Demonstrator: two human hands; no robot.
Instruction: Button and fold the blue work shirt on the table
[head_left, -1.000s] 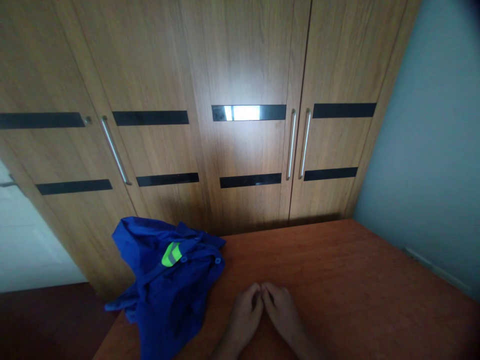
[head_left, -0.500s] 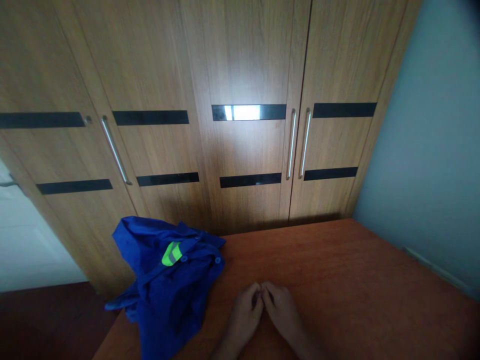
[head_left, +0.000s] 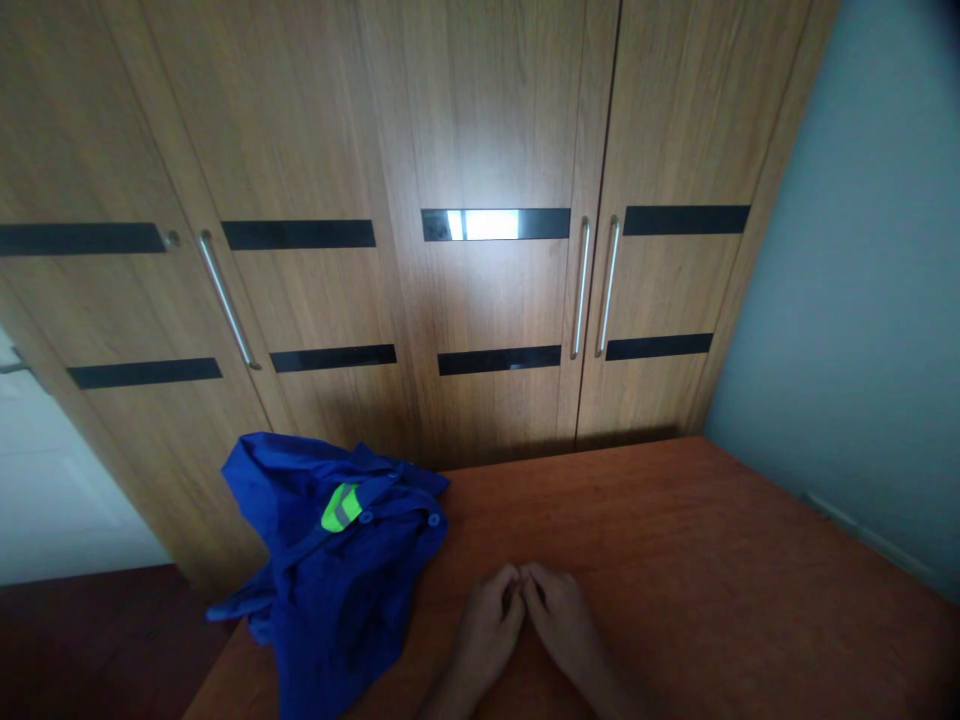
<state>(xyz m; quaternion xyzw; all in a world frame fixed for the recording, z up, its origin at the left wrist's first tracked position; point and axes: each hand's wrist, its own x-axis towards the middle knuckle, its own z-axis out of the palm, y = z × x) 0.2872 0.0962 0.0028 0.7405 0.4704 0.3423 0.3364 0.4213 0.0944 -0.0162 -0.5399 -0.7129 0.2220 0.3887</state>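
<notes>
My left hand (head_left: 489, 622) and my right hand (head_left: 561, 612) rest on the reddish-brown table (head_left: 675, 560) near its front. Both are closed with the fingers curled under, and they touch each other at the knuckles and thumbs. No object shows in either one. Left of my left hand, apart from it, lies a crumpled blue work garment (head_left: 337, 600) with buttons and a yellow-green and grey reflective patch (head_left: 342, 508). Part of it hangs over the table's left edge.
Behind the table stands a wooden wardrobe (head_left: 495, 130) with black strips and metal handles (head_left: 580, 288). A pale blue wall (head_left: 847, 300) borders the right side. At far left are a white door (head_left: 60, 480) and a dark red floor (head_left: 97, 640).
The view has shifted very slightly. My hands and the blue garment stay in place.
</notes>
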